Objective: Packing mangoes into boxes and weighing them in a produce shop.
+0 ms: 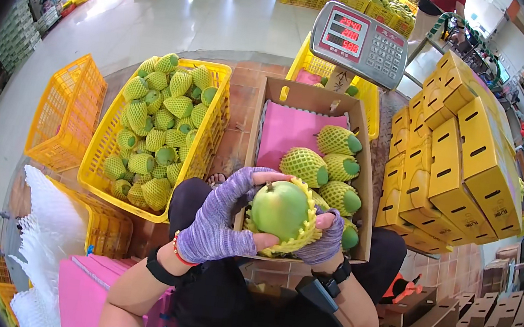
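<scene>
In front of my chest I hold a large green mango (278, 209), partly inside a yellow foam net sleeve (308, 225). My left hand (219, 218), in a purple knitted fingerless glove, wraps round the mango's bare left side. Gloved the same way, my right hand (324, 242) grips its right side over the net. Just beneath is a cardboard box (364, 133) lined with a pink foam sheet (289, 127). Several netted mangoes (342, 139) lie along its right side, some partly hidden by my hands.
Left of the box stands a yellow crate (215, 128) heaped with netted mangoes, beside an orange crate (66, 110). A digital scale (359, 41) rises behind the box. Stacked yellow cartons (451, 167) flank the right. White foam netting (58, 223) and pink sheets (85, 295) lie lower left.
</scene>
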{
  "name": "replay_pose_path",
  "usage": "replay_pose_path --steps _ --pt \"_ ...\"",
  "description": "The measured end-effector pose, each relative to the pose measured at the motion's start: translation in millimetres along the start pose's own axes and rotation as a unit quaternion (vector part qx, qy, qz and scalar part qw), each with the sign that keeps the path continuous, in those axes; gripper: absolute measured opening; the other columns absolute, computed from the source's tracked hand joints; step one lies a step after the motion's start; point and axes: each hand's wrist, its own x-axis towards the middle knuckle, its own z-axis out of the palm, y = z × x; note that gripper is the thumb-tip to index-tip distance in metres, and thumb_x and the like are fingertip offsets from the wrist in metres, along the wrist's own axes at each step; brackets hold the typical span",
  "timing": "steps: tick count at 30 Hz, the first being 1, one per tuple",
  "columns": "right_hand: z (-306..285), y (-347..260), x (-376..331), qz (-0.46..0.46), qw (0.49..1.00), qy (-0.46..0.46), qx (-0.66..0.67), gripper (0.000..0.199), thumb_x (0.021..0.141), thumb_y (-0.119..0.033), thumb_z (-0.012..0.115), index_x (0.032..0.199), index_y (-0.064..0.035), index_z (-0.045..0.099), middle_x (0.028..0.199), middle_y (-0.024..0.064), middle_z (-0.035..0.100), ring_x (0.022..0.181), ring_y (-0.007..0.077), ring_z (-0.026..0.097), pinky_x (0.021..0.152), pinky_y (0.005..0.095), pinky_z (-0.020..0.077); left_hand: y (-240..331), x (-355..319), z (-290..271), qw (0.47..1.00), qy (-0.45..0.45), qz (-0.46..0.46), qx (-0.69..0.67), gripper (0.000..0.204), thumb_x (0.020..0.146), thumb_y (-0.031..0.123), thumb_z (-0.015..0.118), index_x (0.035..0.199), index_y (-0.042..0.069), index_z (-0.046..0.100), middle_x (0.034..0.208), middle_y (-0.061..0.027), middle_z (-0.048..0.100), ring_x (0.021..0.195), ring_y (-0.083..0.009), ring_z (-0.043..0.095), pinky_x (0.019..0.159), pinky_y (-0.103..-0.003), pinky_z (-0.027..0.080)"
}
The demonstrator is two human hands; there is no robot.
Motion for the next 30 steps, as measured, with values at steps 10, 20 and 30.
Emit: replay_pose_path --steps 10,20,30 --pt "10 5 -2 -0.003 0.999 0.024 -0.028 0.072 0.069 -0.022 0.059 0.134 -0.0082 0.031 0.128 0.0131 0.043 0.118 0.0279 0.044 0.1 0.0412 0.0358 -4 0 -1 0.995 0.064 -0.06 -0.046 0.063 0.072 0.02 0.073 0.124 0.003 0.042 0.114 -0.0078 0.052 0.105 -0.0146 0.05 0.093 -0.03 0.039" --pt "18 19 10 -0.167 0.924 0.122 -0.321 0.038 0.09 -0.03 0.052 0.119 -0.0064 0.045 0.109 0.0047 0.05 0.096 0.0122 0.05 0.082 0.0257 0.0438 -29 1 5 0.989 0.134 -0.015 -0.059 0.069 0.077 0.04 0.064 0.129 0.006 0.034 0.114 -0.0088 0.049 0.106 -0.0191 0.051 0.092 -0.032 0.042" --pt "3 -2 32 -0.354 0.613 0.265 -0.655 0.033 0.088 -0.023 0.054 0.067 0.0022 0.057 0.049 0.0153 0.046 0.041 0.0221 0.042 0.045 0.0331 0.0363 -49 -12 4 0.839 0.096 -0.224 -0.487 0.05 0.09 0.047 0.041 0.118 0.006 0.05 0.112 -0.0082 0.058 0.103 -0.0194 0.057 0.091 -0.033 0.044"
